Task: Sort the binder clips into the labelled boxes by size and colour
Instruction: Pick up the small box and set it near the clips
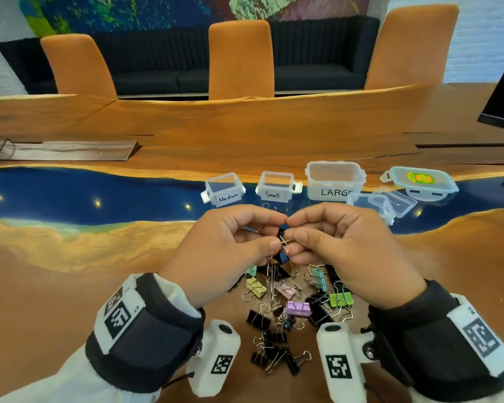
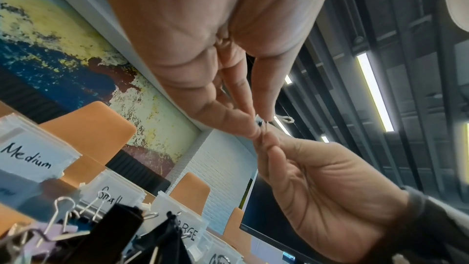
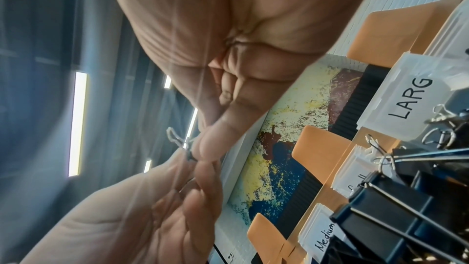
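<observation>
Wrist-worn white camera pods with black-and-white marker tags [image 1: 338, 365] sit at the bottom of the head view, strapped on dark wristbands over white sleeves. Just beyond them, loose pile of binder clips [image 1: 288, 309] lies on the wood-and-blue-resin counter [image 1: 70, 257]: mostly black ones nearest the person, pastel ones farther in – purple [image 1: 298, 308], lime green [image 1: 341, 299], pink [image 1: 285, 289], pale yellow [image 1: 256, 287], mint [image 1: 318, 276]

Both hands held up over the pile, fingertips meeting. Left hand [image 1: 224, 251] and right hand [image 1: 344, 251] both pinch a small black binder clip with silver wire handles [image 1: 282, 241] between thumb and forefinger; other fingers curled. Clip is off the counter, between the hands. A chain of black clips [image 1: 275, 271] dangles below the grip toward the pile; whether it hooks on the pinched clip, cannot tell

Behind the hands, row of clear plastic boxes, lids off: "Medium" box [image 1: 224, 189], "Small" box [image 1: 276, 186], bigger "LARGE" box [image 1: 335, 180]. No clips visible in them. Right of those: clear lids [image 1: 390, 202] and a blue-rimmed lid with a yellow-green sticker [image 1: 419, 181]

Far side: three orange upholstered chairs [image 1: 241, 59], dark sofa [image 1: 317, 53], painted mural [image 1: 157, 10]
</observation>
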The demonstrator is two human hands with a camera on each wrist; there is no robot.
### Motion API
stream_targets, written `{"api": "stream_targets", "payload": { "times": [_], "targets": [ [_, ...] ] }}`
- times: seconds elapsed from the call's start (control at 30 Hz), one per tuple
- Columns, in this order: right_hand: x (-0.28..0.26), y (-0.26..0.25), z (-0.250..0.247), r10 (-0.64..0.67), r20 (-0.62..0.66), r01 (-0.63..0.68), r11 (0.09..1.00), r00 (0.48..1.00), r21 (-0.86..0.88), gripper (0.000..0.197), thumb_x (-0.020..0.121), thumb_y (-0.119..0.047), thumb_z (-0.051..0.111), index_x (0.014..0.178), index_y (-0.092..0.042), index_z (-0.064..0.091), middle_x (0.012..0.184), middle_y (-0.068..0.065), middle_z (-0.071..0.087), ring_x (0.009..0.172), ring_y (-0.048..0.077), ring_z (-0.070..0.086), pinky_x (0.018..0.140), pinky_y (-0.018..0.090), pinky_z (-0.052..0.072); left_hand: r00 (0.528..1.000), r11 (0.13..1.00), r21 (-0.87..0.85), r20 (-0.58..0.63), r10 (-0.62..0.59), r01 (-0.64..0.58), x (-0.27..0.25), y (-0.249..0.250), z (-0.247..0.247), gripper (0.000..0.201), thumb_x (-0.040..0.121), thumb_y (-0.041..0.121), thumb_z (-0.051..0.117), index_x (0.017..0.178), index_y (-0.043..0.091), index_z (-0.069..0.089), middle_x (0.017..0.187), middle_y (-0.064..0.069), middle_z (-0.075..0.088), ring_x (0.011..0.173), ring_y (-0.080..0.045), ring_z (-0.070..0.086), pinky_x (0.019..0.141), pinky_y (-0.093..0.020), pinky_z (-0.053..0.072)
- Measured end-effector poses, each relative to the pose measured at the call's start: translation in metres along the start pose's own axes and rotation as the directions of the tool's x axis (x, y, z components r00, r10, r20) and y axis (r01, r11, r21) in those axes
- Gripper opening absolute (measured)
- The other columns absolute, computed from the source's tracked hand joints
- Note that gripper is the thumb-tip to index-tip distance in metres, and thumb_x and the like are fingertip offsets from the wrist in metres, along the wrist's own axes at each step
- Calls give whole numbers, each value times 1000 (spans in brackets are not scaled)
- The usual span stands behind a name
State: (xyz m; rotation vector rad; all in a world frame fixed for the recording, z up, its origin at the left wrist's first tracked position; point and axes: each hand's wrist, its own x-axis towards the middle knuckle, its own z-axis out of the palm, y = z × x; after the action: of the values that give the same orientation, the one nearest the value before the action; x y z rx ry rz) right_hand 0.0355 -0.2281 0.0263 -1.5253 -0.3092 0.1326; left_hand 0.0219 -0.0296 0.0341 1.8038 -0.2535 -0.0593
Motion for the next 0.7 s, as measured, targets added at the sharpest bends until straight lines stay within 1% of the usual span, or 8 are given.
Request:
{"api": "stream_targets", "payload": {
  "times": [0.07, 0.13, 0.2, 0.27, 0.37, 0.47, 0.6, 0.7],
  "targets": [
    [0, -2, 2, 33, -8, -33, 999, 999, -26, 13, 87, 1, 66, 98, -5, 70, 83, 16, 76, 76, 25, 75, 68, 34, 63, 1000, 997, 72, -12, 19, -18, -1, 1, 0, 30, 85, 8, 77, 104, 31, 77, 89, 8, 74, 76, -15, 71, 74, -27, 60],
    [0, -5, 4, 54, -16, -55, 997, 998, -62, 12, 88, 1, 67, 97, -6, 70, 83, 14, 76, 78, 28, 75, 70, 36, 64, 999, 994, 101, -35, 41, -37, -2, 1, 2, 25, 82, 11, 81, 96, 31, 77, 87, 6, 75, 80, -21, 72, 78, -37, 62],
    [1, -9, 6, 60, -15, -62, 991, 998, -118, 12, 90, -1, 66, 98, -8, 70, 85, 10, 77, 81, 28, 75, 71, 39, 63, 996, 992, 118, -66, 61, -53, -3, 0, 3, 16, 77, 19, 87, 83, 29, 75, 82, 3, 75, 80, -22, 72, 78, -46, 61],
    [1, -13, 10, 67, -7, -67, 986, 998, -151, 11, 90, -2, 65, 99, -8, 69, 86, 8, 78, 82, 27, 75, 71, 38, 64, 993, 987, 141, -86, 85, -72, -6, -1, 4, 18, 73, 31, 88, 77, 27, 70, 80, 2, 73, 77, -23, 71, 76, -51, 59],
    [2, -15, 16, 83, -33, -87, 988, 996, -128, 11, 90, 1, 64, 98, -6, 67, 84, 9, 77, 79, 26, 76, 67, 36, 64, 995, 993, 107, -90, 52, -42, -9, 1, 1, 20, 76, 27, 87, 86, 33, 70, 83, 6, 74, 75, -20, 72, 76, -49, 60],
    [4, -13, 23, 111, -83, -117, 991, 990, -72, 11, 90, 2, 65, 97, -6, 64, 81, 14, 76, 79, 30, 75, 67, 36, 63, 993, 990, 117, -86, 87, -76, -11, -1, -5, 28, 80, 18, 83, 101, 35, 76, 98, 13, 72, 79, -11, 73, 79, -44, 61],
    [10, -7, 36, 135, -164, -146, 988, 977, -55, 16, 90, 3, 65, 99, -8, 59, 78, 13, 75, 72, 26, 74, 65, 38, 62, 987, 983, 148, -107, 123, -106, -10, -8, -11, 16, 78, 15, 85, 89, 26, 78, 101, 12, 71, 80, -10, 71, 78, -40, 61],
    [14, -7, 41, 124, -174, -146, 983, 977, -115, 15, 92, 4, 64, 99, -8, 58, 75, 12, 74, 68, 23, 74, 59, 34, 61, 991, 984, 160, -86, 97, -83, -10, -10, -15, 14, 78, 19, 85, 82, 27, 74, 97, 13, 73, 81, -12, 71, 78, -44, 61]
  ]
}}
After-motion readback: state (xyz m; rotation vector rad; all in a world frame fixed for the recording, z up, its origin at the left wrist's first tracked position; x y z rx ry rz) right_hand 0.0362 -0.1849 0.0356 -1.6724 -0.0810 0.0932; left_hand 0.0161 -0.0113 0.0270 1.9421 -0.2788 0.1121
